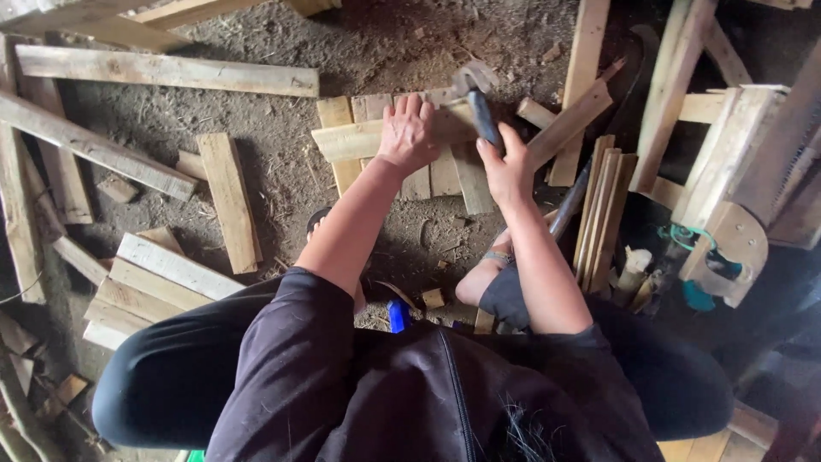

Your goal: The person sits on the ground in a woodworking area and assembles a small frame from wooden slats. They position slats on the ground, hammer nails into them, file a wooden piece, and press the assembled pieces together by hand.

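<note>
On the dirt floor (282,162) in front of my knees lies a small panel of pale wooden slats (436,167), several short boards side by side with a cross batten (359,139) laid over them. My left hand (409,133) is spread flat, palm down, on that batten, pressing it against the slats. My right hand (506,167) is closed around the dark handle of a claw hammer (475,90), gripping it high, close to the steel head, which hangs over the far edge of the panel. I judge the hammer to be head-heavy and rigid, and a grip this near the head should give short, controlled taps rather than full swings. The slats look light, dry and stiff, rough-sawn enough not to slip, but thin enough that they might split near an end. The panel seems best held where the left hand already rests, on the batten, with the fingers well back from the hammer's face. Loose planks (162,70) and offcuts (229,198) lie scattered around, and a bundle of thin strips (603,201) stands just beside my right forearm.
</note>
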